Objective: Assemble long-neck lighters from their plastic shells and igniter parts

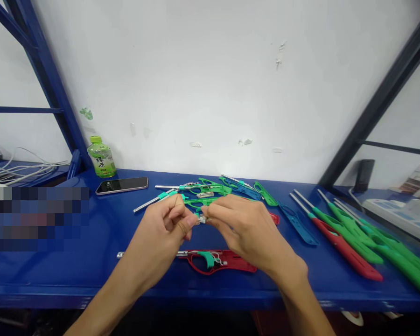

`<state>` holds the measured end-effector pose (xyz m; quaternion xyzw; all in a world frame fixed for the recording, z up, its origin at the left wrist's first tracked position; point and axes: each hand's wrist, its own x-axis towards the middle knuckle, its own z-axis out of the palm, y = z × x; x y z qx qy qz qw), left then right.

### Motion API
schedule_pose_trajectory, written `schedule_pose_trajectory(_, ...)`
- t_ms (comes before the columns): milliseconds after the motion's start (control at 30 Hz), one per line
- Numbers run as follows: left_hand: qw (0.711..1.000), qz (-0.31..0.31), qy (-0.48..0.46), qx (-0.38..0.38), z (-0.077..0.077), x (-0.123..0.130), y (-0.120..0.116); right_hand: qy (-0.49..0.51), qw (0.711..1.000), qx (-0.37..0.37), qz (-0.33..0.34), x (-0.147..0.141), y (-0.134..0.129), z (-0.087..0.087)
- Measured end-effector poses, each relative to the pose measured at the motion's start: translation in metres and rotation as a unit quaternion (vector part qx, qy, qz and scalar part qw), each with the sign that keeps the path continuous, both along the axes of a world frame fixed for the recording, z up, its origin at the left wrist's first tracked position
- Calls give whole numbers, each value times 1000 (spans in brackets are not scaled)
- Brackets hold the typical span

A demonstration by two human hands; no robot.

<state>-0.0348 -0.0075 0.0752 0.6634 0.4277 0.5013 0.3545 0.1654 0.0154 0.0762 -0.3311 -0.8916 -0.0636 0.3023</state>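
Note:
My left hand (166, 224) and my right hand (247, 228) meet above the middle of the table, both pinched on a small white and teal part (202, 218). Fingertips cover most of that part, so its exact kind is unclear. Below them lies an opened red long-nose lighter half (236, 261), with a teal trigger (208, 259), thin white tubing and a metal barrel showing; my left wrist hides a stretch of the barrel. Behind my hands are several opened green lighter halves (210, 187) and a blue one (247, 190), some with metal barrels and teal pieces.
Several assembled green lighters (350, 233) and a red one (350, 254) lie at the right, beside a blue shell half (297, 224). A phone (122, 185) and a green tea bottle (102, 158) stand back left on the blue table (143, 284). Blue metal posts (52, 79) flank the wall.

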Motion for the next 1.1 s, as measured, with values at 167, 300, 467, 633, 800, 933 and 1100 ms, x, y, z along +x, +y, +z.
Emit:
schedule_pose_trajectory(167, 1000, 1, -12, -3, 2, 2, -1, 5, 1000, -20, -2, 3, 1, 1)
schedule_pose_trajectory(300, 1000, -13, -20, -7, 1, 4, -1, 40, 996, -78, 11, 14, 0, 5)
schedule_pose_trajectory(467, 993, -38, 110, 16, -15, 8, 2, 55, 986, -158, -24, 34, -2, 14)
schedule_pose_trajectory(633, 963, -50, 248, 95, -29, 11, 5, -16, 971, -240, -3, 45, -2, 8)
schedule_pose_trajectory(800, 949, -52, 285, 126, -33, 6, 15, -29, 961, -277, 1, 46, -5, -22)
schedule_pose_trajectory(933, 945, -46, 299, 124, -38, 8, 22, -21, 968, -249, 8, 45, -7, -41)
schedule_pose_trajectory(1100, 938, -68, 320, 114, -43, 18, 17, -3, 975, -223, -4, 45, -10, -51)
